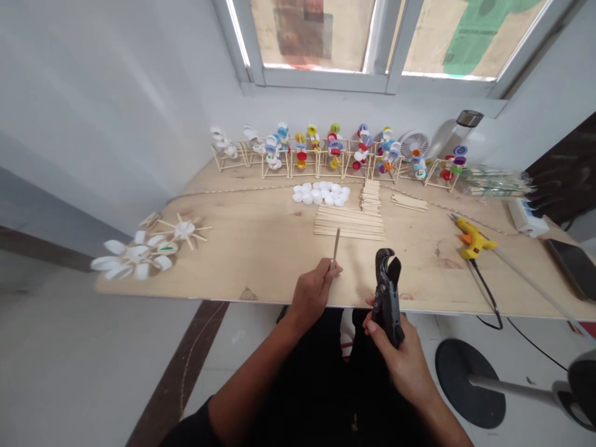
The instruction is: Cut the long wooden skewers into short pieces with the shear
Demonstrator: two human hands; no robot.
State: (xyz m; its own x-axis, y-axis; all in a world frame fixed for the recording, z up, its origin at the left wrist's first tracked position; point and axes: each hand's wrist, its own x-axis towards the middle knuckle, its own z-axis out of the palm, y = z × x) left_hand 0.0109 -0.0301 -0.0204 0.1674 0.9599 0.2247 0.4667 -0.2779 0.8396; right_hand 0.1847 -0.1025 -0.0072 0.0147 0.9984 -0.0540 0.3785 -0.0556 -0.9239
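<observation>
My left hand rests at the table's front edge, its fingers closed around a thin, greyish stick that points up and away from me. In my right hand is a black pipe cutter, held by its handles with its hooked jaws apart. The cutter is to the right of the stick and does not touch it. Just beyond my left hand lies a row of long wooden sticks. Behind them are a stack of short sticks and a cluster of white bottle caps.
A yellow glue gun lies on the right, near a phone and a white power strip. Stick frames with coloured caps line the wall beside a small fan. Cap-and-stick wheels sit at the left edge.
</observation>
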